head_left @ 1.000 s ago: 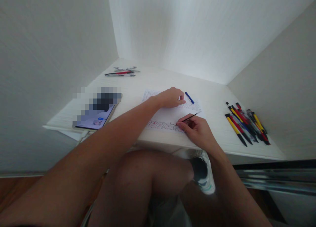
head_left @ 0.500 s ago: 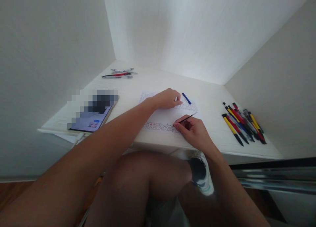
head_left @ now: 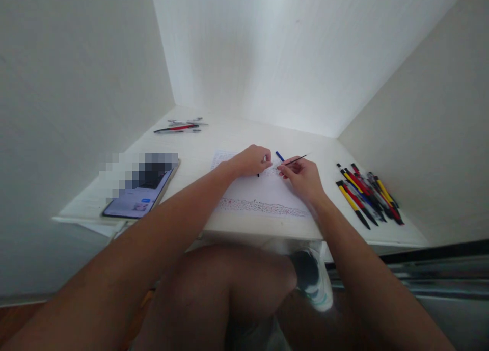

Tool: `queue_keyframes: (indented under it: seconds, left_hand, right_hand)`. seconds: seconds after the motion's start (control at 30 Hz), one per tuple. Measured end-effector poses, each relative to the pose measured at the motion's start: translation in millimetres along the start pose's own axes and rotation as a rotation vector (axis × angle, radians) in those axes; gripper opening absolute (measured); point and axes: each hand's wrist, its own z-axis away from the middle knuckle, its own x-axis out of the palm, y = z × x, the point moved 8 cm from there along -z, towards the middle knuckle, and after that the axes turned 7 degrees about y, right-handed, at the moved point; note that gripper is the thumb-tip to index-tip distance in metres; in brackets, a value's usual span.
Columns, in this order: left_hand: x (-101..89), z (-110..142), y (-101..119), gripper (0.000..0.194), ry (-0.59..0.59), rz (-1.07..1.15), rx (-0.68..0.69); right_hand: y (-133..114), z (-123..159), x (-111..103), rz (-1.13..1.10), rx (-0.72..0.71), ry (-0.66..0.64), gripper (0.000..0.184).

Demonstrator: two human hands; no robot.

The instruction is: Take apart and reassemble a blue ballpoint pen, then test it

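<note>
On a white desk (head_left: 229, 136), a sheet of handwritten paper (head_left: 263, 190) lies under both forearms. The right hand (head_left: 303, 177) pinches a slim dark pen (head_left: 298, 159) above the sheet's far part, near a blue pen cap (head_left: 279, 156). The left hand (head_left: 251, 159) curls over the sheet, a small dark-tipped item (head_left: 257, 174) at its fingers; whether it grips this, I cannot tell
</note>
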Motion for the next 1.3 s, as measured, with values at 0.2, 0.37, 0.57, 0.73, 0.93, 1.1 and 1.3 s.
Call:
queue_keyframes:
  seconds: [0.2,0.37,0.57,0.73,0.93,1.1,1.3]
  left_hand:
    - [5.6,-1.0,-5.5,0.021,-0.009,-0.038,-0.001]
    - [6.9,0.1,-3.9,0.028,-0.027,-0.025,0.001]
    - [9.5,-3.1,-4.3,0.028,-0.041,-0.039,0.044]
    - [9.8,-3.1,-2.9,0.028,-0.048,-0.052,0.052]
    - [11.4,-4.2,-4.1,0.029,-0.049,-0.064,0.054]
    - [12.4,-5.4,-5.5,0.028,-0.039,-0.057,0.066]
    - [11.8,-5.0,-4.2,0.028,-0.042,-0.063,0.069]
  right_hand:
    - [15.0,11.9,10.5,0.076,-0.008,-0.043,0.022]
    - [7.7,11.8,8.4,0.120,-0.038,-0.046,0.024]
    - [5.7,12.5,9.0,0.123,-0.043,-0.051,0.024]
    - [6.2,12.8,10.0,0.148,-0.042,-0.059,0.021]
    - [2.5,13.0,9.3,0.156,-0.078,-0.054,0.023]
    - [6.7,12.6,10.5,0.146,-0.047,-0.064,0.022]
    - [6.3,13.0,10.1,0.131,-0.060,-0.051,0.022]
